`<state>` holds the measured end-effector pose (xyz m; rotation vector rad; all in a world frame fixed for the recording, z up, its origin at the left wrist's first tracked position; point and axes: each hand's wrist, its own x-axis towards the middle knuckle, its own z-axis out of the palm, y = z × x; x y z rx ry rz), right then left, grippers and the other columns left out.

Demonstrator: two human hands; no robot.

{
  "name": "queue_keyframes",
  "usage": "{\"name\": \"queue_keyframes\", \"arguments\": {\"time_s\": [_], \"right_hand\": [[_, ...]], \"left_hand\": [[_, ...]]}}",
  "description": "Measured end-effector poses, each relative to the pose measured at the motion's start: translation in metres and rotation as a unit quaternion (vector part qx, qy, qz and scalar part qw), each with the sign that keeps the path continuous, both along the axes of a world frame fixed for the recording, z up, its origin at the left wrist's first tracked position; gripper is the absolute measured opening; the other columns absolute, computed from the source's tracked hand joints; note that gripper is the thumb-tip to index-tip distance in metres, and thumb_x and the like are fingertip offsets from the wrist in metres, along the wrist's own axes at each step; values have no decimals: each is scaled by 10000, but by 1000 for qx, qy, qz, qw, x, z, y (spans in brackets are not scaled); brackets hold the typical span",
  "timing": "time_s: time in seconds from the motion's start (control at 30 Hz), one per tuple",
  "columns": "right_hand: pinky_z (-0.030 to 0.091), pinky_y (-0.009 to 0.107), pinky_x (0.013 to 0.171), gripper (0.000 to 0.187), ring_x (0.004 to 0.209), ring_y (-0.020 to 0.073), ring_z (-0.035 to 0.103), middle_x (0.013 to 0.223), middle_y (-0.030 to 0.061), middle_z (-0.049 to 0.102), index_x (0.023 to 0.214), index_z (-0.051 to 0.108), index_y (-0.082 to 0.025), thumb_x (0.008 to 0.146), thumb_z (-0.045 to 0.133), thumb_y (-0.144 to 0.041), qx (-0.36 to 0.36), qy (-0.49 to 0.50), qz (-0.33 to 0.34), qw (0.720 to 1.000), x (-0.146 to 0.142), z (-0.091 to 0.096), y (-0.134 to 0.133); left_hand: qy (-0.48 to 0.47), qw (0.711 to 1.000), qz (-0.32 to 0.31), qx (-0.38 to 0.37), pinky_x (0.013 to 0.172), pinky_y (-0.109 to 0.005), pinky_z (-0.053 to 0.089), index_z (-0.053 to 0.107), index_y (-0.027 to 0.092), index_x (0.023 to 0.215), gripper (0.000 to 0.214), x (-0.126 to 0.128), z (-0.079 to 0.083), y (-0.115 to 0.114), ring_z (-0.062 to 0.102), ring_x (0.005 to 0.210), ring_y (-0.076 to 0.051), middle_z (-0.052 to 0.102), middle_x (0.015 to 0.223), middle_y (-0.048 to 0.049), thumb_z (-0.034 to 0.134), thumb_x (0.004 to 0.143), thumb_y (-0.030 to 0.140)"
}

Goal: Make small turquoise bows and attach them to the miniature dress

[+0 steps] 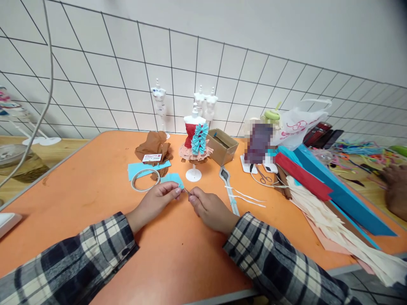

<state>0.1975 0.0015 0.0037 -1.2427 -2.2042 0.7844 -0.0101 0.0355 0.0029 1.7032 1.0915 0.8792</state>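
My left hand is closed in a pinch on a small piece of light blue paper. My right hand is closed on a thin dark tool, whose tip points at the blue piece; its kind is too small to make out. Just beyond my hands stands a miniature dress form on a round white base, wearing a red bodice, light blue ruffles and a pink frilled skirt. Light blue paper lies under and behind my left fingers, beside a roll of tape.
Crumpled brown paper and a small labelled box lie behind the tape. A cardboard box, scissors and folded coloured paper are to the right. Bare white dress forms stand by the wall. Another person's hand appears far right.
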Motion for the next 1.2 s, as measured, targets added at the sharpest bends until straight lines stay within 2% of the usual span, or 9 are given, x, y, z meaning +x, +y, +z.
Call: {"name": "queue_keyframes", "arguments": {"time_s": [0.27,0.47,0.67,0.9,1.2], "right_hand": [[236,245,562,238,633,156,512,729,-10,554,992,471,-217,1010,310,-391,14,-61,5,998,-2,4,-4],[224,249,562,240,626,153,494,716,-16,521,968,462,-219,1007,310,-400,14,-54,14,998,-1,3,-2],[208,251,556,218,600,141,456,656,-37,461,901,448,-223,1000,334,-380,-3,-29,-4,1000,-1,3,-3],[227,246,569,226,615,135,463,663,-35,464,875,459,-219,993,363,-387,-10,-10,3,1000,-1,1,-1],[275,238,594,237,648,129,496,686,-36,500,897,505,-218,990,379,-396,-21,14,7,1000,-2,-1,0]], "left_hand": [[-4,1000,-1,-22,723,-258,446,653,153,808,345,7,-1,-7,569,736,-158,645,755,-16,562,860,481],[27,999,-35,26,697,-251,451,666,161,784,342,7,0,-11,568,718,-155,651,751,-15,528,881,459],[11,997,40,62,730,-260,460,659,166,803,298,4,3,-10,587,741,-168,658,752,-22,546,879,431],[39,996,-26,80,694,-237,444,656,160,765,284,6,3,-11,561,705,-141,622,728,-5,524,898,373],[28,996,-44,75,663,-239,452,676,158,741,290,4,2,-11,553,669,-133,623,699,-6,555,886,379]]}}
